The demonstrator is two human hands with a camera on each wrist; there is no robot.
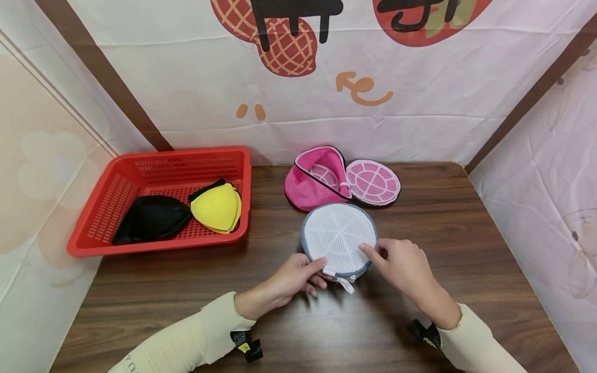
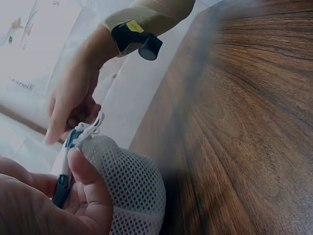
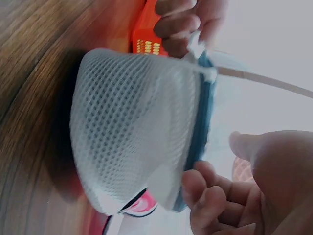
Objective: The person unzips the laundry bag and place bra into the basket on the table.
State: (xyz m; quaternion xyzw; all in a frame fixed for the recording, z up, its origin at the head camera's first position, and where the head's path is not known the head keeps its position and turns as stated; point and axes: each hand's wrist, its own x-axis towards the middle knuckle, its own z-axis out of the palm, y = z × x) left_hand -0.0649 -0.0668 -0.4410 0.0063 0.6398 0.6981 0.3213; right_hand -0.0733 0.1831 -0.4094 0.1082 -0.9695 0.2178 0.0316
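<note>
A white mesh laundry bag [image 1: 339, 235] with a round lid and a blue-grey zipper rim stands closed over the middle of the table. My left hand [image 1: 298, 274] pinches its near-left rim, thumb on top, fingers below. Beside that thumb hang white tabs [image 1: 346, 284]. At the right rim is my right hand [image 1: 406, 267]; in the right wrist view its fingertips [image 3: 193, 181] come right up to the zipper edge, while the thumb stands off above the lid. The bag's mesh side [image 2: 132, 186] bulges out below the rim in the left wrist view.
Behind the white bag lies an opened pink mesh bag [image 1: 305, 189], its round lid [image 1: 373, 182] folded out to the right. A red plastic basket [image 1: 158, 251] at the left holds a black bra cup piece [image 1: 154, 217] and a yellow one [image 1: 216, 207]. A printed curtain [image 1: 186, 88] hangs behind.
</note>
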